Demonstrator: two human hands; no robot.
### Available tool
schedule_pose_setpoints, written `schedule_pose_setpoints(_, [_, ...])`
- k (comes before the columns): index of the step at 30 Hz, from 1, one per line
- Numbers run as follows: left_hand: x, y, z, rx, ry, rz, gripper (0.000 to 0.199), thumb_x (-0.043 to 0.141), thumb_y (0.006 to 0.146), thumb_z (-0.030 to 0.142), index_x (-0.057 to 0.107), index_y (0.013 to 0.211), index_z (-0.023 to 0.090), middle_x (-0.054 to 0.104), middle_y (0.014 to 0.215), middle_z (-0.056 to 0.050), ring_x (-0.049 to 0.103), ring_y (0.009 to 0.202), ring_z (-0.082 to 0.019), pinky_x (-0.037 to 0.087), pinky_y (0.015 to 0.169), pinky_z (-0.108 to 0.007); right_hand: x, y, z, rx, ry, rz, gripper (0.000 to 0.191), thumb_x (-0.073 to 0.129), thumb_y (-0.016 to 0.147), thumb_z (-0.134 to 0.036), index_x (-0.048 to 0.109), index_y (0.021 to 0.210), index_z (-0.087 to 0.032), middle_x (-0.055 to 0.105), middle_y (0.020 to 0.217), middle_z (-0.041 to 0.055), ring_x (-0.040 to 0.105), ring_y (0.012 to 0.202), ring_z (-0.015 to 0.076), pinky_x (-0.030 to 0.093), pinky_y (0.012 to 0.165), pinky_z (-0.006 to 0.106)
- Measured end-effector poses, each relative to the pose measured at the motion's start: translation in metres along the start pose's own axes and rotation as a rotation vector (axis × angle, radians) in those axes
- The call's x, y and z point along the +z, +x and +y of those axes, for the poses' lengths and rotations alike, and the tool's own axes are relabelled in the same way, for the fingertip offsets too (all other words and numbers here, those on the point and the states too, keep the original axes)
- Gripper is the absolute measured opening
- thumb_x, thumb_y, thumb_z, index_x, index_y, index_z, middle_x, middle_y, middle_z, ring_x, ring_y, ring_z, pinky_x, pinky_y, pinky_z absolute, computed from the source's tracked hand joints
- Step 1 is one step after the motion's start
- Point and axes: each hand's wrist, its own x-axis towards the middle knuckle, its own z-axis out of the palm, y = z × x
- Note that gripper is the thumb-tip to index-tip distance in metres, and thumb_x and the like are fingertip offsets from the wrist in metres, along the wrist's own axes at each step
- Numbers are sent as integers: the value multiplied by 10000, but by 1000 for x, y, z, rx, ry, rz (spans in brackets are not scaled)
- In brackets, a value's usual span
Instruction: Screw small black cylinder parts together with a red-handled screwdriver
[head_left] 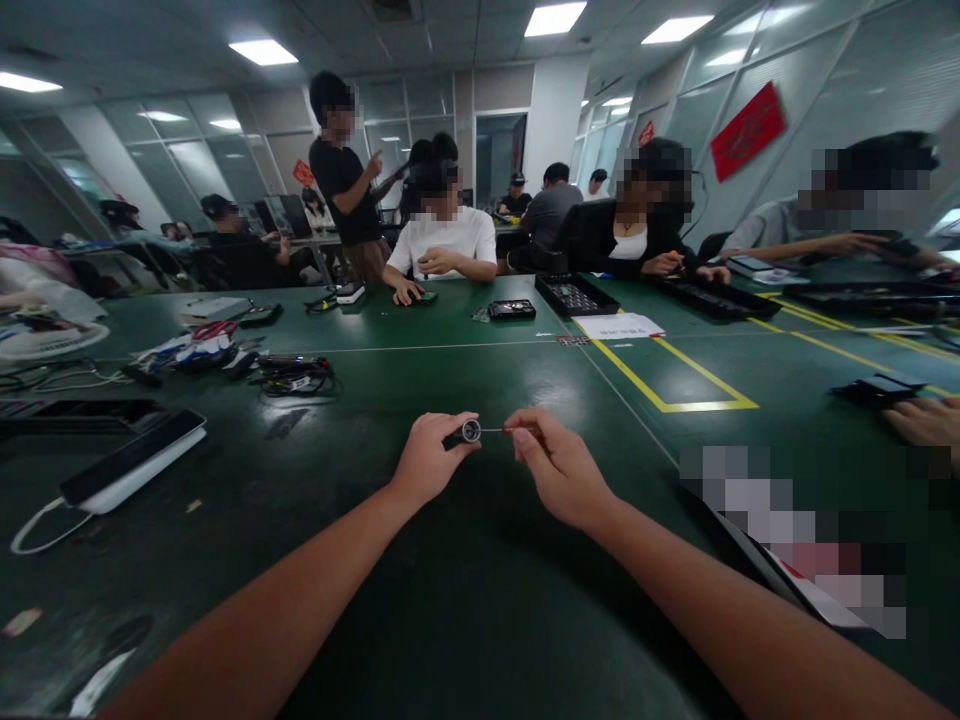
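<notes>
My left hand (pixel 433 462) is closed around a small black cylindrical part (pixel 471 431) whose round, silver-rimmed end faces me. From the right, my right hand (pixel 559 465) pinches a thin screwdriver (pixel 493 431) with a red handle. Its metal shaft lies level and reaches to the side of the cylindrical part. Whether the tip sits in a screw is too small to tell. Both hands are held above the green table (pixel 450 580), near its middle.
A black-and-white box-shaped device (pixel 135 465) with a white cable lies to the left. Behind it are bundled black cables (pixel 296 375). Across the table are a black tray (pixel 576 295), a small black case (pixel 512 309) and seated people. Another person's hand (pixel 926 420) rests at right.
</notes>
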Motion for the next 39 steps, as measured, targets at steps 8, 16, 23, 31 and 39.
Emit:
schedule_pose_setpoints(8, [-1, 1, 3, 2, 29, -16, 352, 743, 854, 261, 674, 1199, 284, 717, 1128, -33, 629, 1054, -260, 442, 964, -449, 4, -3, -6, -191, -71, -45, 267, 409, 1021, -342, 642, 976, -220, 639, 846, 33, 597, 766, 185, 456, 706, 328])
schedule_pose_setpoints(16, [0, 2, 3, 26, 13, -36, 329, 734, 863, 271, 681, 1186, 286, 717, 1137, -21, 633, 1059, -247, 422, 989, -449, 10, -6, -15, -230, -200, -17, 278, 408, 1008, -282, 609, 1191, -222, 652, 937, 80, 598, 848, 226, 470, 769, 377])
schedule_pose_setpoints(23, [-2, 2, 7, 7, -9, -16, 352, 762, 836, 236, 686, 1176, 284, 723, 1101, -25, 632, 1036, -251, 449, 953, -440, 7, -4, -5, -66, -131, 76, 199, 394, 1011, -309, 571, 1026, -221, 629, 823, 37, 603, 739, 205, 444, 672, 334])
schedule_pose_setpoints(31, [-2, 1, 7, 41, -46, -45, 369, 772, 832, 245, 679, 1187, 287, 721, 1086, -16, 626, 1023, -239, 439, 965, -436, 9, -2, -1, 78, -41, 214, 208, 358, 1027, -339, 536, 1032, -231, 630, 814, 13, 593, 685, 181, 413, 649, 316])
schedule_pose_setpoints(39, [-1, 0, 8, 41, -46, -54, 371, 787, 819, 236, 683, 1172, 277, 721, 1076, -22, 621, 1019, -241, 432, 974, -447, 8, 2, 10, 119, 58, 289, 258, 374, 1027, -394, 568, 979, -231, 591, 765, -1, 559, 671, 172, 410, 629, 307])
